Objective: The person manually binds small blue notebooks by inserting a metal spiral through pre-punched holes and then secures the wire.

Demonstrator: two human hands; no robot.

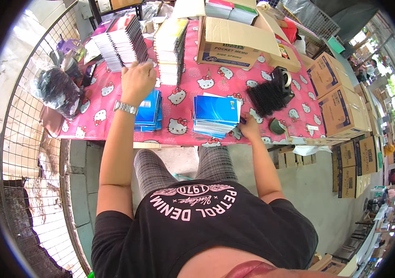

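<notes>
Head view. A table (186, 99) covered by a pink cartoon-cat cloth is seen from above, with the person's forearms reaching onto it from below.

The left hand (137, 81), a metal watch (125, 107) on its wrist, is stretched to the near edge of a fanned stack of spiral notebooks (121, 41) at the far left of the table. Its fingers are curled onto the lowest books of that stack; whether a book is actually pinched cannot be told. Just below the wrist a low pile of blue-covered notebooks (150, 110) is lying flat.

A second tall stack of white-and-yellow spiral notebooks (172, 44) is standing just right of the first.

The right hand (249, 127) is resting at the table's near edge, touching the right side of another blue notebook pile (216, 113). The fingers are bent together against the pile's corner; a grip cannot be confirmed, the fingertips being hidden.

Right of that hand a bundle of black spiral binding coils (268, 97) is lying beside a black tape dispenser (283, 78). A small dark tape roll (277, 126) is sitting near the table edge.

At the far side an open cardboard box (227, 44) is standing. A clear bag of black coils (58, 90) is seen at the left end. Stacked brown cartons (341, 109) are standing off the right end.
</notes>
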